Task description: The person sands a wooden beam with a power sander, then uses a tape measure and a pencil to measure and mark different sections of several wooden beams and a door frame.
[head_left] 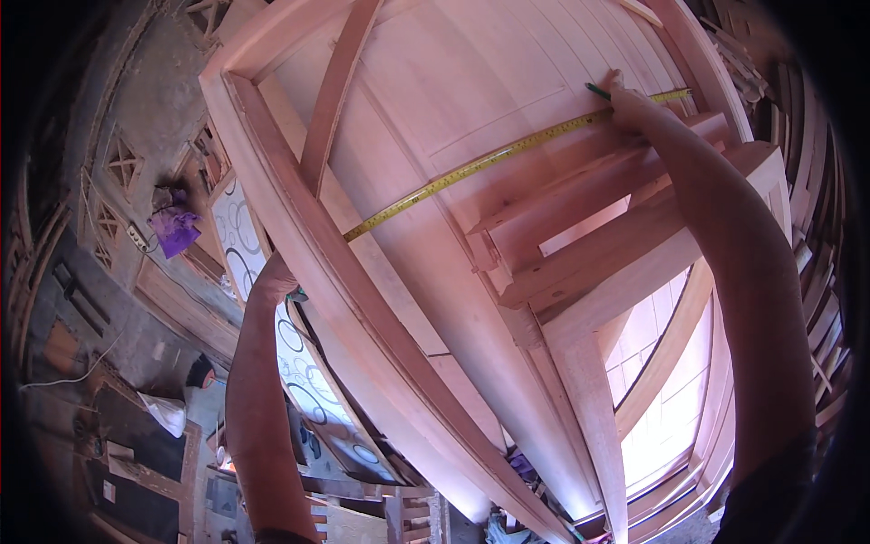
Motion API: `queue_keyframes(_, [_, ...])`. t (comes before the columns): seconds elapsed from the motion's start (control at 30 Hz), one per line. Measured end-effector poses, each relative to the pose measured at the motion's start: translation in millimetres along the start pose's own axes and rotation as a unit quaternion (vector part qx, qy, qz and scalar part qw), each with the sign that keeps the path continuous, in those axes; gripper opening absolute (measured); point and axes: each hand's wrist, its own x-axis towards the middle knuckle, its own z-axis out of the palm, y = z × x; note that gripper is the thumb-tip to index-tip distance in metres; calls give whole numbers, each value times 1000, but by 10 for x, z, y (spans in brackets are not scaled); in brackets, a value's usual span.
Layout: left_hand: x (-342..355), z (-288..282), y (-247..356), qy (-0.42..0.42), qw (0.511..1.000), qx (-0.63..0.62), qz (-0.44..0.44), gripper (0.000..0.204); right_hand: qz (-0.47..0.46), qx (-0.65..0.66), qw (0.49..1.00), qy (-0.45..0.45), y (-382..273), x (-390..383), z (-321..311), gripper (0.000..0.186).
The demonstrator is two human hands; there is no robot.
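A wooden furniture frame (pixel 399 136) with a panel, rails and curved edges fills the middle. A yellow tape measure (pixel 471 159) stretches diagonally across the panel to its right side. My left hand (pixel 279 279) is closed at the outer left rail, around a small greenish object (pixel 295 295) at the tape's near end, mostly hidden and too unclear to name. My right hand (pixel 627 107) is closed on a green pencil (pixel 598 92) at the panel, just beside the tape near its far end.
A white board with circles (pixel 313 381) lies left of the frame. Farther left are a purple bag (pixel 172 227), a power strip (pixel 138 238), cables and wood scraps on a concrete floor (pixel 217 50). Stacked timber strips (pixel 820 308) line the right side.
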Motion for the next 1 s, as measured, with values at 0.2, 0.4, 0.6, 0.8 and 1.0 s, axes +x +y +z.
queue_keyframes(0.2, [-59, 70, 76, 17, 998, -59, 22, 35, -7, -15, 1000, -22, -35, -18, -28, 88])
queue_keyframes(0.4, [-37, 37, 87, -5, 997, -73, 4, 34, -10, -25, 999, -23, 30, 84, 34, 86])
queue_keyframes(0.6, [1, -6, 102, -22, 999, -16, -31, 45, -35, -29, 999, -12, 47, 64, 20, 86])
queue_keyframes(0.8, [-4, 62, 209, -21, 998, 46, -24, 44, -39, -33, 999, -6, 130, 104, 60, 87])
queue_keyframes(1.0, [-28, 30, 108, 7, 1000, 17, -21, 33, -10, 2, 1000, -10, -21, 8, 21, 86])
